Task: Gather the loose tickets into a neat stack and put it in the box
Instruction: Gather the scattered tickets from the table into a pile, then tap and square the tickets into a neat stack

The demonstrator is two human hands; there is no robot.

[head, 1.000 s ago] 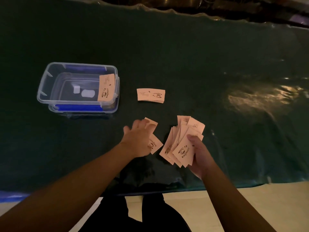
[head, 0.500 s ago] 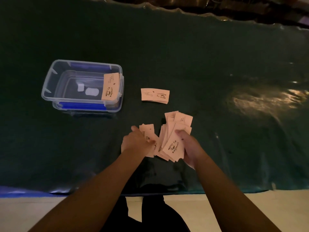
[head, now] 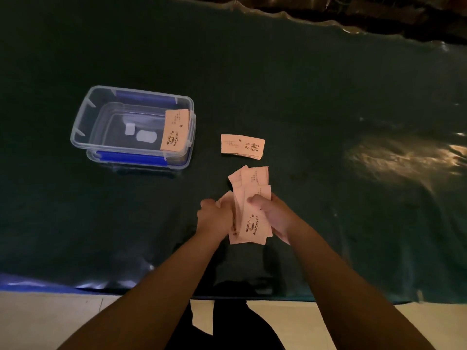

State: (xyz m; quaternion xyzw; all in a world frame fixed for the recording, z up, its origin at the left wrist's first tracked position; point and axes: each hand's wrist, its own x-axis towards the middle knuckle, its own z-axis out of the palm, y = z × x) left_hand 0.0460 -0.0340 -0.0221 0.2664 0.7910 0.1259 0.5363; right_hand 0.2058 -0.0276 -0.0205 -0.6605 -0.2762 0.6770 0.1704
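- Lower centre of the frame: both hands meet on a fanned bundle of tickets (head: 253, 218), pale pink slips printed with a coffee cup; the bundle is uneven, several slips poking out toward the top of the frame
- The right hand (head: 276, 218) is closed on the bundle from the right, thumb pressed across the topmost slip; its other fingers are hidden beneath the paper
- The left hand (head: 214, 219) curls against the bundle's left edge, fingers bent onto the slips; how firmly it grips I cannot tell
- Just above the hands, centre of the frame: a small squared stack of tickets (head: 242, 146) lies flat on the dark green table cover (head: 328, 97), apart from the bundle
- Upper left: a clear plastic box (head: 80, 122) with blue clips, open on top; one ticket (head: 174, 130) leans against its right inner wall
- Bottom edge: pale floor tiles (head: 50, 322) and dark clothing between the forearms
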